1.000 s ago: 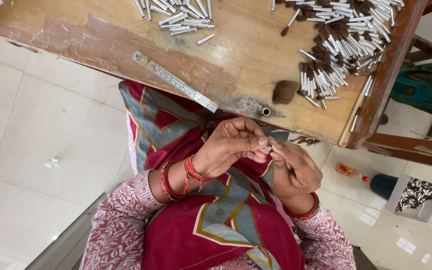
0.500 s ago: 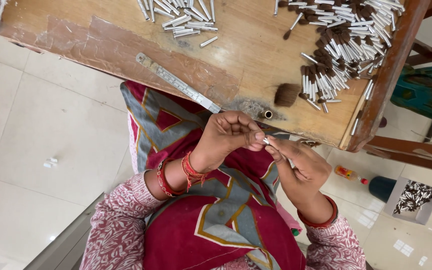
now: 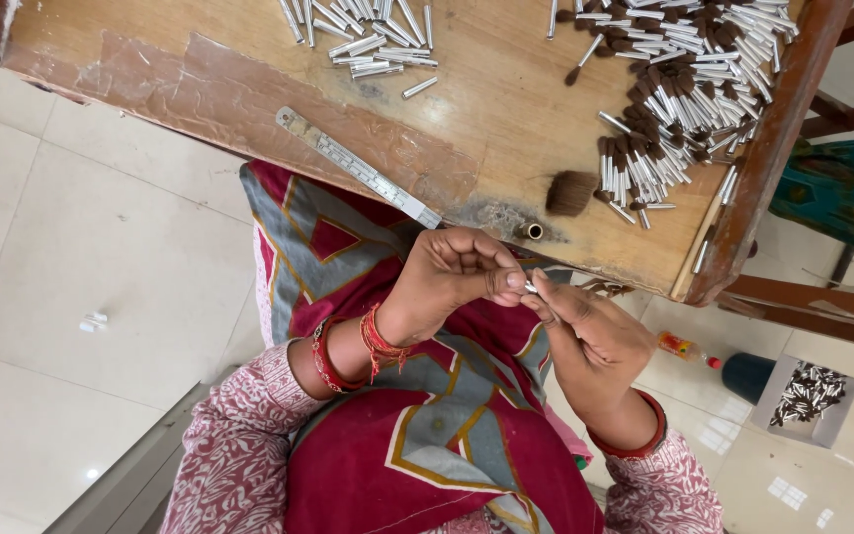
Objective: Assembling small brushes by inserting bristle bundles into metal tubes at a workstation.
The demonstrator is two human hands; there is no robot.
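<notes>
- You're in a small hand-assembly workshop, not a home kitchen or office.
- Worn wooden workbench, finish scuffed and patchy near your edge.
- Big heap of brush heads: silver metal tubes with dark bristle tufts, piled far right of the bench.
- Second, smaller pile of bare metal tubes at the far edge.
- Loose tuft of dark bristle and a small brass ring near the bench edge.
- Steel ruler lying diagonal on the bench.
- Tray of finished pieces on the pale tiled floor, beside a dark pot.
</notes>
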